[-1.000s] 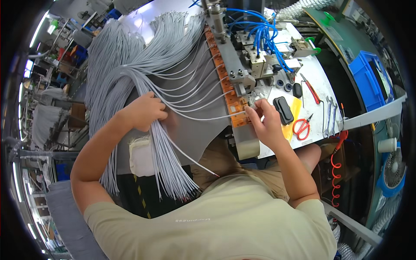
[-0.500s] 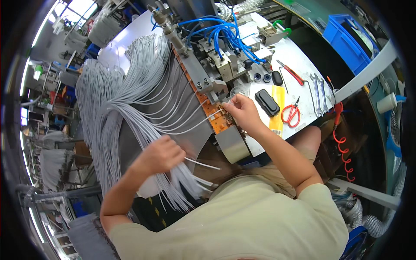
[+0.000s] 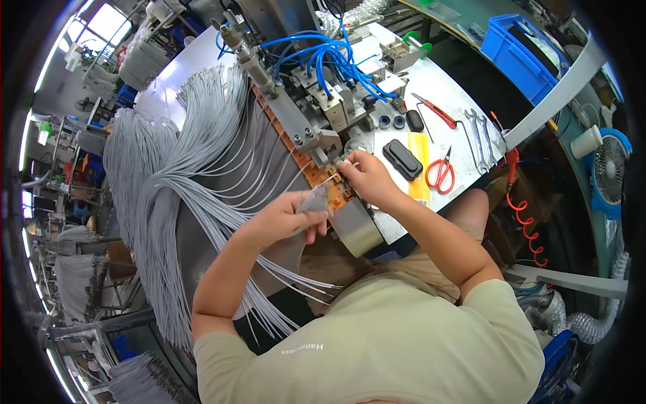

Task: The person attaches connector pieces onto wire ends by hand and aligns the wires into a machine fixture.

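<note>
My right hand (image 3: 369,178) has its fingertips pinched together at the orange fixture strip (image 3: 315,174), on the end of a thin grey cable (image 3: 328,180) that lies across it. My left hand (image 3: 286,217) is closed, just left of the strip's near end. A grey blur sits at its fingertips; motion hides what it is. Below that forearm, a thick bundle of grey cables (image 3: 208,209) fans out, its loose ends (image 3: 323,286) pointing toward my lap. Several single cables curve from the bundle to the strip. A metal press head (image 3: 306,138) stands over the strip.
Right of the strip, a white tabletop holds a black case (image 3: 402,159), red-handled scissors (image 3: 441,175), a yellow strip (image 3: 418,149), wrenches (image 3: 479,141) and a red-handled tool (image 3: 437,113). Blue air hoses (image 3: 330,50) loop above the machine. A coiled red hose (image 3: 521,219) hangs at right.
My left hand has moved right and up from the loose cable ends to beside the orange strip. My right hand stays at the strip, pinching. The whole view has shifted slightly.
</note>
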Demonstrator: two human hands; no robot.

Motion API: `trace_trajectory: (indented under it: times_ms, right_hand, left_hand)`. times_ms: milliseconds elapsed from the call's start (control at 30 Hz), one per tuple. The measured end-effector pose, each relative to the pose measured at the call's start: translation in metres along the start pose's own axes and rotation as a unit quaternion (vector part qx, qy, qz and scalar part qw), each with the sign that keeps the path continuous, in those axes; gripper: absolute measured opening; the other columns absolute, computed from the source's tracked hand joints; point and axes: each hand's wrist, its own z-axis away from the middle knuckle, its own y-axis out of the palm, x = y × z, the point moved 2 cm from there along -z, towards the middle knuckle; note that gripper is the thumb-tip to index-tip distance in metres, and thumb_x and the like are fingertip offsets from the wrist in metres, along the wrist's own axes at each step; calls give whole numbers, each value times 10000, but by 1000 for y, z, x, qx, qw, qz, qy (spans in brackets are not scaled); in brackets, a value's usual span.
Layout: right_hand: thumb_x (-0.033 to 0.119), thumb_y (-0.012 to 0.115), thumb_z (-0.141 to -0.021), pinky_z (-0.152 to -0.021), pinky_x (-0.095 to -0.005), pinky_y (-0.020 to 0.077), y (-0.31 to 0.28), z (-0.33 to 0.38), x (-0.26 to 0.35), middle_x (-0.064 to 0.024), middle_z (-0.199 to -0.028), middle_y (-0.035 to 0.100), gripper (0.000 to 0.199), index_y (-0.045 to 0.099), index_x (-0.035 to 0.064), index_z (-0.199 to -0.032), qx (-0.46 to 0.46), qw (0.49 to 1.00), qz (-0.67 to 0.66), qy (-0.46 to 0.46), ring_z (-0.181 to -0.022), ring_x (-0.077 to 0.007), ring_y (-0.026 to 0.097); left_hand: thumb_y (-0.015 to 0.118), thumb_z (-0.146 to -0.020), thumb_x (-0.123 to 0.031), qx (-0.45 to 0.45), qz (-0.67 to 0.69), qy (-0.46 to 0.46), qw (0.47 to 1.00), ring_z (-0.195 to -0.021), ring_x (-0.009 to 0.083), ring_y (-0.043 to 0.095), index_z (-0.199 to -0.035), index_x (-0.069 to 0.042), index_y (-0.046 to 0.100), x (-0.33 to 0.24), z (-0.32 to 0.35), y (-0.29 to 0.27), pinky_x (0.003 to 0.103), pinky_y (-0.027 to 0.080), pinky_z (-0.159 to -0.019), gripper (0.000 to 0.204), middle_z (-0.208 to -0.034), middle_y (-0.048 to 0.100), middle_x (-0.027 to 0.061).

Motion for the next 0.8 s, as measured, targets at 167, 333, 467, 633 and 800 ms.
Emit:
trace_trajectory:
  times_ms: [167, 333, 467, 633, 800]
  right_hand:
    - [242, 615, -976, -546, -235, 399, 6, 2, -6, 3, -699, 559, 240, 560, 39, -860, -19, 996, -69, 52, -616, -58, 497]
    - [209, 625, -968, -560, -240, 404, -11, 27, 18, -2, -685, 544, 218, 575, 20, -871, -127, 987, 38, -88, -629, -51, 494]
    - [133, 668, -925, -560, -259, 411, -8, 74, 50, -12, -661, 548, 138, 600, 14, -904, -89, 985, 14, -147, -604, -63, 500]
    - [87, 721, -873, -535, -280, 409, 14, 65, 50, -46, -636, 595, 131, 623, 23, -931, -78, 901, 216, -367, -521, -125, 540]
    - [100, 705, -892, -523, -289, 410, 13, 56, 48, -67, -615, 613, 117, 635, 23, -946, -109, 891, 212, -387, -489, -156, 563]
  left_hand:
    - [631, -973, -175, -154, -104, 152, 971, -669, 63, 611, -1092, -4, 624, 24, -15, -11, 240, 506, -628, 208, -848, 687, 35]
    - [633, -967, -152, -180, -88, 115, 973, -604, 62, 577, -1083, -24, 632, 8, -7, -8, 226, 488, -593, 173, -832, 683, 29]
    - [631, -967, -145, -170, -40, 101, 979, -602, 67, 577, -1061, -22, 631, 5, -3, -9, 223, 489, -595, 155, -819, 674, 23]
    - [631, -962, -120, -161, -28, 130, 978, -642, 79, 604, -1026, -3, 630, 12, -7, -9, 222, 495, -609, 134, -819, 662, 22]
    - [648, -940, -74, -197, -122, 161, 960, -686, 84, 641, -1018, 12, 642, 0, -3, 0, 222, 503, -627, 117, -830, 677, 32]
